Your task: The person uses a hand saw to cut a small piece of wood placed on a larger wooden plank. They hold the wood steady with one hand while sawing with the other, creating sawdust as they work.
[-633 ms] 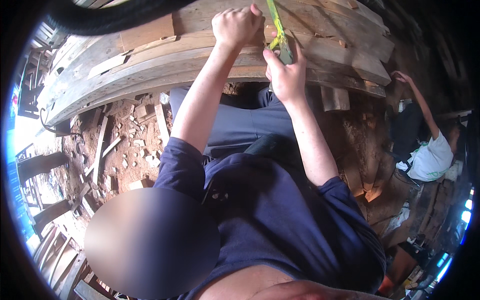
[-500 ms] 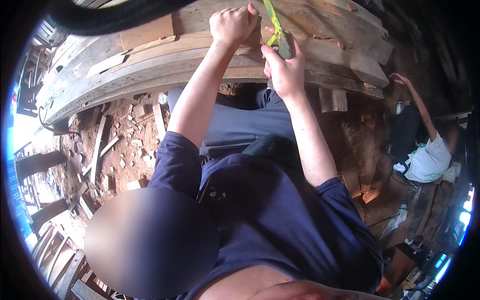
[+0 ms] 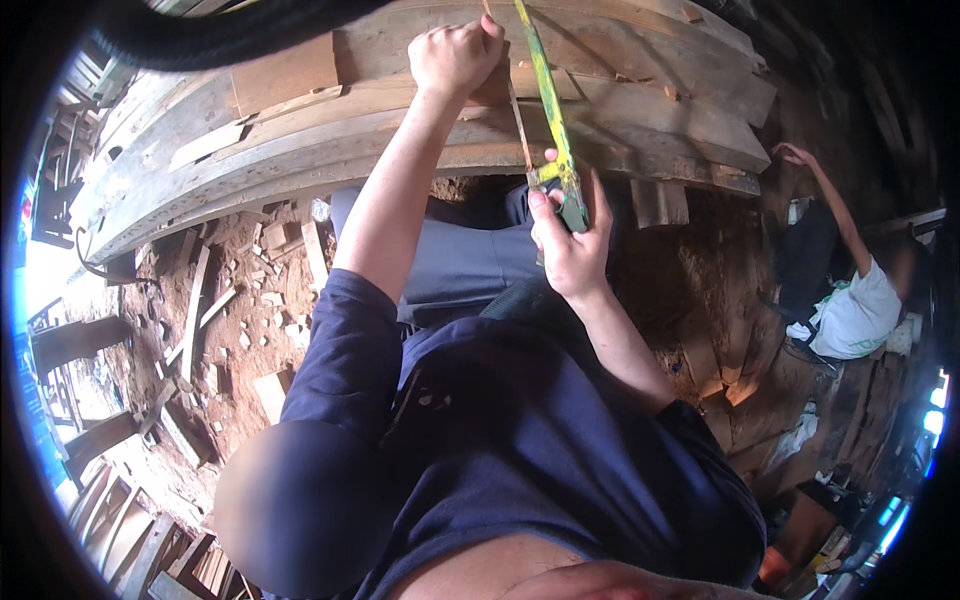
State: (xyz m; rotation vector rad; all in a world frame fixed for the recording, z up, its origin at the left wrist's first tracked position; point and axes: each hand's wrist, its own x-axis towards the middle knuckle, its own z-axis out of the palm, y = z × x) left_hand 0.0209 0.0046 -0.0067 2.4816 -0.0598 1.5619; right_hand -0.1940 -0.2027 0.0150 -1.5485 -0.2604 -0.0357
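Observation:
My right hand (image 3: 568,245) grips the handle of a long saw (image 3: 548,98) with a worn yellow and green frame and a thin rusty blade. It is low on the saw, over my lap just below the planks' edge. My left hand (image 3: 452,60) is closed on a brown wood piece (image 3: 490,90), mostly hidden under it, on the stacked weathered planks (image 3: 650,130). The saw blade runs close along the right side of that piece and my left fingers.
A co-worker in a white shirt (image 3: 855,315) is low at the right, one arm raised. Wood offcuts and strips (image 3: 200,310) litter the dirt floor at the left. A black hose-like band (image 3: 200,40) crosses the upper-left corner.
My right hand has pulled the saw down toward my body, so more of the blade shows. My left hand and forearm have shifted slightly left in the picture, with the hand still closed.

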